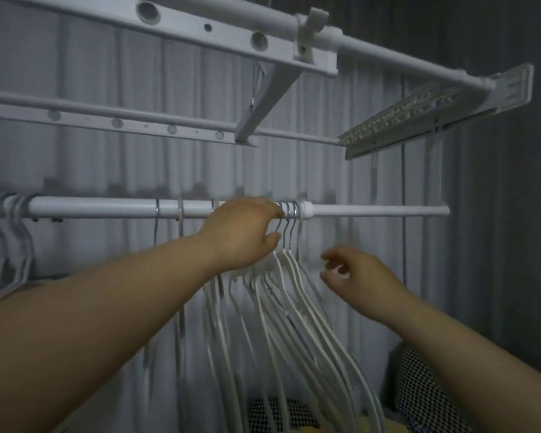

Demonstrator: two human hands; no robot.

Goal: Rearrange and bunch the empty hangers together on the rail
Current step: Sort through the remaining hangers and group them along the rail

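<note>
Only the person's two arms show, and both are bare, with skin running unbroken from the near edge of the view up to the wrists. The left arm (107,307) looks broad and heavy where it is nearest, then narrows steadily towards the wrist. The right arm (450,345) looks slimmer along its whole length. The left hand (241,232) shows a smooth, rounded back and a short, thick thumb (270,238). The right hand (359,271) is smaller in view, and its fingers (334,254) are short and softly blurred. Small pale spots at their tips look like nails, though the dim light leaves that unclear.
</note>
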